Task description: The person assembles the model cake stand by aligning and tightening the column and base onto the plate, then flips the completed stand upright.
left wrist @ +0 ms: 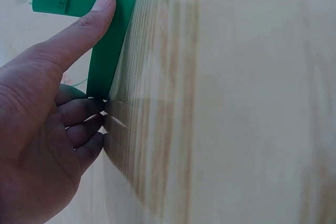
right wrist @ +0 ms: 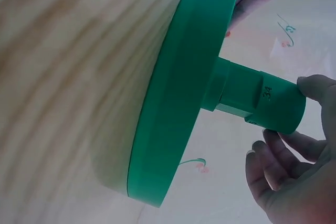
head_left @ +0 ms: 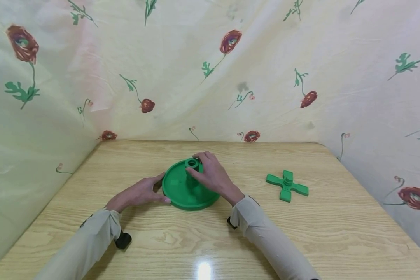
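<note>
Pinching the top end of a green tube point(right wrist: 278, 103), the right hand point(head_left: 214, 173) is setting its thumb on one side and fingertips on the other, a narrow grip. And here's the line that matters: the tube is standing upright, long axis rising from the middle of a green round plate point(head_left: 191, 207), with the right hand reaching in over it from the right. Across from it, the left hand point(head_left: 145, 192) is making a wide C and holding the plate's left edge, thumb toward the near side. The plate is lying on the table point(head_left: 336, 225). Farther right, well apart, a green cross point(head_left: 286, 186) is resting with its little post pointing up, nearer the right hand. Now the views! The head camera is showing the tube's hollow mouth and that cross; the right wrist camera is missing both but revealing the tube's stepped side and flat notch.
</note>
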Available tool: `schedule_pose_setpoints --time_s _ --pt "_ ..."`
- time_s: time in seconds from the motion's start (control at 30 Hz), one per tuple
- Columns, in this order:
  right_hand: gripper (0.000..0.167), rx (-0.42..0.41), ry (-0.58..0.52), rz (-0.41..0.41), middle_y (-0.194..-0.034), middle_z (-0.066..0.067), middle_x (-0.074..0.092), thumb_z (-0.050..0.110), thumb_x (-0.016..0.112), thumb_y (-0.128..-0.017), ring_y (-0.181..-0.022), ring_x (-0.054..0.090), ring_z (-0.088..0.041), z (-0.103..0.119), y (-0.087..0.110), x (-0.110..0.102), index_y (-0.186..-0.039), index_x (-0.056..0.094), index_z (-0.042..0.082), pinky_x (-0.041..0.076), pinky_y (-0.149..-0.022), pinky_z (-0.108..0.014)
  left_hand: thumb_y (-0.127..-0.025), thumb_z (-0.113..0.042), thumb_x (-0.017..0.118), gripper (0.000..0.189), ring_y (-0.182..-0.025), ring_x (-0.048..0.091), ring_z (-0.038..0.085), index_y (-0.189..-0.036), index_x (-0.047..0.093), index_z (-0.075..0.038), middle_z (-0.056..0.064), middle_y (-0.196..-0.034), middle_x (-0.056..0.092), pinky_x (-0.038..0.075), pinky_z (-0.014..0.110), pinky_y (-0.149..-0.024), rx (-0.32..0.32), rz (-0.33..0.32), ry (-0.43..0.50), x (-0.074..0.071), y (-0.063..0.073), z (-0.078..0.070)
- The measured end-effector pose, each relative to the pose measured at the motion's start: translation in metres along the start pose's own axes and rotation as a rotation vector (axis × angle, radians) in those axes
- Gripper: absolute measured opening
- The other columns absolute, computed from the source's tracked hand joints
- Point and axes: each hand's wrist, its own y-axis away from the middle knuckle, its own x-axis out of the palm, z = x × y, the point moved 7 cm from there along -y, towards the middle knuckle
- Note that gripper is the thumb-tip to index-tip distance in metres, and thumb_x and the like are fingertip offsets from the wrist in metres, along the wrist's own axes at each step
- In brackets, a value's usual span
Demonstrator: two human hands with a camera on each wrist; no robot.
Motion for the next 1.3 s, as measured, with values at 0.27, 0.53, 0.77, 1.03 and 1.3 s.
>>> schedule_pose_setpoints --time_s 0.27,0.53,0.77,1.03,1.3 --pt "0.047 0.006 -0.006 -0.012 -0.127 -0.018 0.063 0.028 0.068 -0.102 -0.119 0.058 -0.032 0.0009 0.0015 0.0003 -0.137 0.061 -0.002 0.052 -0.099 -0.047 -0.089 -0.048 0.081 0.110 -0.149 0.031 0.040 -0.162 0.019 0.005 0.026 -0.161 0.033 0.033 0.058 -0.116 0.016 -0.006 -0.006 0.0001 -0.0008 0.0005" --pt "0.053 0.059 0.008 -0.019 -0.127 -0.018 0.063 0.037 0.070 -0.100 -0.118 0.059 -0.033 -0.0008 0.0018 -0.0021 -0.135 0.061 -0.003 0.054 -0.096 -0.048 -0.089 -0.049 0.081 0.110 -0.149 0.031 0.041 -0.162 0.018 0.005 0.027 -0.161 0.032 0.033 0.059 -0.116 0.021 -0.001 -0.002 0.0010 0.0001 0.0009" --pt "0.048 0.049 -0.022 0.011 -0.133 -0.018 0.062 0.027 0.067 -0.102 -0.124 0.057 -0.033 -0.0005 0.0005 -0.0011 -0.139 0.059 -0.002 0.050 -0.102 -0.048 -0.089 -0.046 0.082 0.109 -0.150 0.030 0.040 -0.162 0.018 0.004 0.026 -0.162 0.033 0.031 0.059 -0.117 0.016 -0.002 0.017 0.0003 -0.0002 0.0003" --pt "0.054 0.050 -0.039 0.031 -0.126 -0.017 0.060 0.030 0.071 -0.100 -0.110 0.059 -0.029 -0.0024 0.0008 0.0012 -0.141 0.055 -0.003 0.054 -0.093 -0.045 -0.089 -0.046 0.081 0.109 -0.149 0.031 0.041 -0.162 0.018 0.005 0.026 -0.161 0.034 0.032 0.059 -0.116 0.026 -0.001 0.018 0.0008 0.0000 0.0010" --pt "0.056 0.030 -0.068 0.036 -0.128 -0.018 0.060 0.024 0.066 -0.102 -0.116 0.057 -0.032 -0.0016 0.0007 0.0015 -0.148 0.049 -0.003 0.050 -0.098 -0.049 -0.089 -0.047 0.082 0.109 -0.149 0.032 0.041 -0.162 0.019 0.005 0.027 -0.160 0.035 0.033 0.059 -0.115 0.021 -0.005 0.010 0.0001 0.0000 0.0006"
